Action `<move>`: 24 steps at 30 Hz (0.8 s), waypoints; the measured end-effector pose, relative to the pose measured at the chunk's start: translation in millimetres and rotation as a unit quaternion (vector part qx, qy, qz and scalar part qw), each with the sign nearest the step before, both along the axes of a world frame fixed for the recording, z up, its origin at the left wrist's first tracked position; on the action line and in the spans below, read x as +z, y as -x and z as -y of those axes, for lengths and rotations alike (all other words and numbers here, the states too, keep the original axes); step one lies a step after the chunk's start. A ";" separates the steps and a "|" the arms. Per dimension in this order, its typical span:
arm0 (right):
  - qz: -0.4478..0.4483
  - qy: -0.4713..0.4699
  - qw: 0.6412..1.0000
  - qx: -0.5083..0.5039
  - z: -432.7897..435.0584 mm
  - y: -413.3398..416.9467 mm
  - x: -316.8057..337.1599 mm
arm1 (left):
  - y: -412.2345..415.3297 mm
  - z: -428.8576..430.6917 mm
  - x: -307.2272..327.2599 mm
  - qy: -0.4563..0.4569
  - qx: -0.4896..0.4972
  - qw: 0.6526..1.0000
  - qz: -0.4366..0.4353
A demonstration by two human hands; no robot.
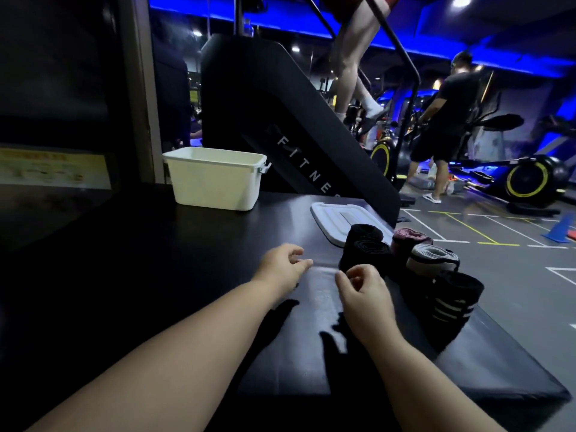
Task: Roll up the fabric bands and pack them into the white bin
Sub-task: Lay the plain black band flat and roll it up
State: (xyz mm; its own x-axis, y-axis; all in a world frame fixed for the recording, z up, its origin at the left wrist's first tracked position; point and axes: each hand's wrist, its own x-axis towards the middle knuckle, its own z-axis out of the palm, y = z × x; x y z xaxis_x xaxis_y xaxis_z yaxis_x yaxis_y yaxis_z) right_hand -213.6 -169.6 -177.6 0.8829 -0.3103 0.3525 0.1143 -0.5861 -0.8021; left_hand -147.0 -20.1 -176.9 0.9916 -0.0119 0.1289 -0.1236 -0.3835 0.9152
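— Several rolled fabric bands (431, 260) stand clustered at the right edge of the black padded surface (187, 275): black ones, a dusty pink one, a grey-and-white one, and the nearest is black with white stripes.
— And the white bin (215, 185)?
— Upright near the far edge, well apart from them. Its lid (330, 218) lies flat just behind the rolls.
— The hands?
— The left hand (282, 266) and the right hand (364, 294) have loosely curled fingers and hold nothing.

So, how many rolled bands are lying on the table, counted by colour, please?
Plain black rolls: 2
Pink roll: 1
Grey roll: 1
Black roll with white stripes: 1
Total: 5 visible
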 end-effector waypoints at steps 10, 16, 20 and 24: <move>-0.028 -0.041 0.994 0.102 -106.5 -69.1 23.6 | -16.7 -111.7 4.3 -0.017 0.111 0.994 0.007; -0.043 -0.117 0.984 0.128 -149.8 -131.3 17.8 | -57.2 -167.4 9.2 -0.018 0.185 0.983 0.012; -0.054 -0.087 0.985 0.138 -165.2 -175.4 14.8 | -95.0 -182.2 4.3 -0.016 0.212 0.977 0.006; -0.050 -0.040 0.988 0.144 -176.4 -221.5 18.2 | -135.7 -195.3 2.1 -0.032 0.236 0.971 0.010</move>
State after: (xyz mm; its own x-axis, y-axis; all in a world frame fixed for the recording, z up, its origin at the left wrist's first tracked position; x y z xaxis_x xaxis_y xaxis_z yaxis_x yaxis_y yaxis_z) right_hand 7.8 6.8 -159.4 0.9676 -0.0644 0.2443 0.1855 -0.4752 -0.8601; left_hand -11.3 175.2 -174.8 0.8858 0.4350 0.1616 0.0629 -0.4574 0.8870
